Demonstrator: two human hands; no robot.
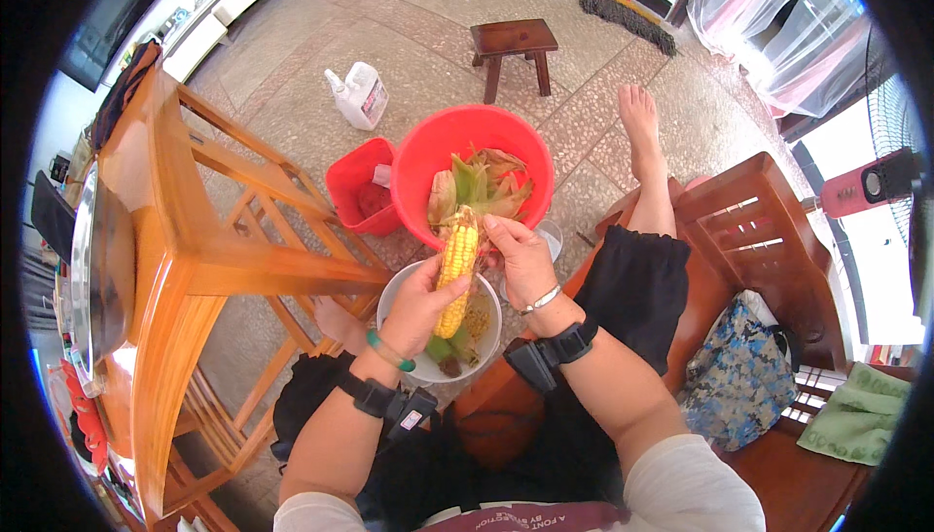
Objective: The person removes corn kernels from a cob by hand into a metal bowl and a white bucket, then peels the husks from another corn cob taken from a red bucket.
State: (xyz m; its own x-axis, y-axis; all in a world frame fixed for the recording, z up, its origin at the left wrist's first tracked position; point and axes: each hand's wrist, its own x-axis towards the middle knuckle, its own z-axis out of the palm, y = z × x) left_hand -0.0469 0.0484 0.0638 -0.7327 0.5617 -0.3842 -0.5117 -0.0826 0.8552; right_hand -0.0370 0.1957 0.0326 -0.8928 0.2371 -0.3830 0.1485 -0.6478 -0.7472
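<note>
A yellow ear of corn (457, 258), its husk off, is held upright in my left hand (419, 300), thumb across its lower half. My right hand (519, 258) is at the upper end of the ear, thumb and forefinger pinched together beside it; whether silk is between them is too small to tell. Below the ear stands a white bucket (388, 353) holding loose kernels (478, 320) and an ear partly in green husk (452, 350). Just beyond it, a large red basin (474, 118) holds green and brown corn husks (481, 185).
A small red bin (339, 193) touches the basin's left side. Farther off are a white jug (361, 96), a wooden stool (514, 37) and a broom (627, 18). A wooden table (284, 275) is at left; a wooden bench (759, 226) with a camouflage bag (740, 371) is at right.
</note>
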